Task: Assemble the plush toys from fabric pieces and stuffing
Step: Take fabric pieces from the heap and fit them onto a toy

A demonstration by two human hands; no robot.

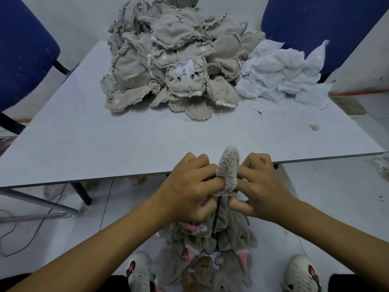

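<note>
Pale grey bench (pixel 88 144). Heaped toward the far edge: beige fabric pieces (pixel 168 60), inside out, seams frayed. Touching them toward the far right corner: white wadding (pixel 282 74). Near the right edge: small fluff tuft (pixel 315 127).

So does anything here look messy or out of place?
Yes: finished plush skins lie in a heap on the floor between the shoes, and a tuft of fluff sits loose on the table.

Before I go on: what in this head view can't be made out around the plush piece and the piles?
- Plush piece: lower end hidden by left hand and right hand.
- Dark rod: its tip is hidden inside the piece.
- Floor pile: cut off by bottom edge.
- Table pile: top cut off.
</note>
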